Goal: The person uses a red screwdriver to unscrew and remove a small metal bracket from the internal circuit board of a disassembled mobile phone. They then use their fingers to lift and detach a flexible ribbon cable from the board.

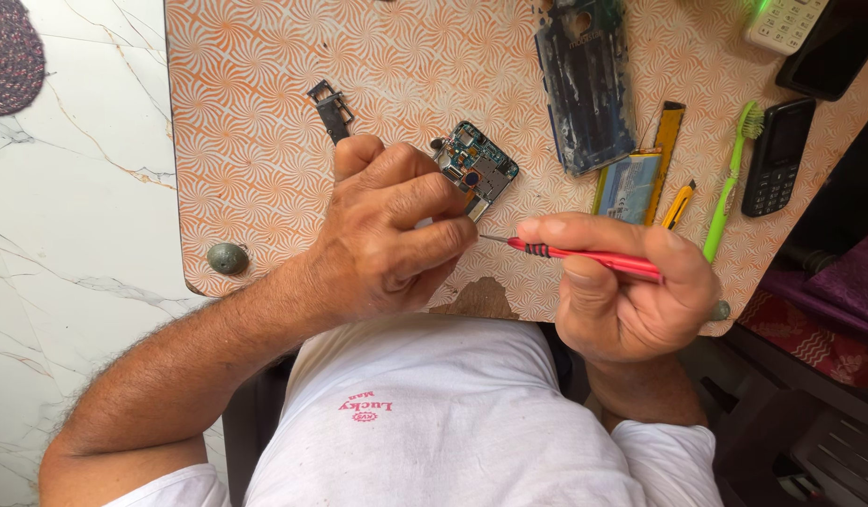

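Note:
My left hand (389, 230) is closed around an opened phone body (478, 169), whose bare circuit board and camera module stick out past my fingers; the rest of it is hidden under the hand. My right hand (626, 291) grips a red-handled screwdriver (584, 258) with its thin metal tip pointing left toward the fingertips of my left hand, just below the board. Both hands are over the near edge of an orange-patterned table (265, 169).
A small black bracket (332, 110) lies at the upper left of the table. A removed phone back cover (585, 84), a flat battery (629, 186), a yellow tool (679, 204), a green toothbrush (731, 183) and a black keypad phone (777, 156) lie to the right. White marble floor lies left.

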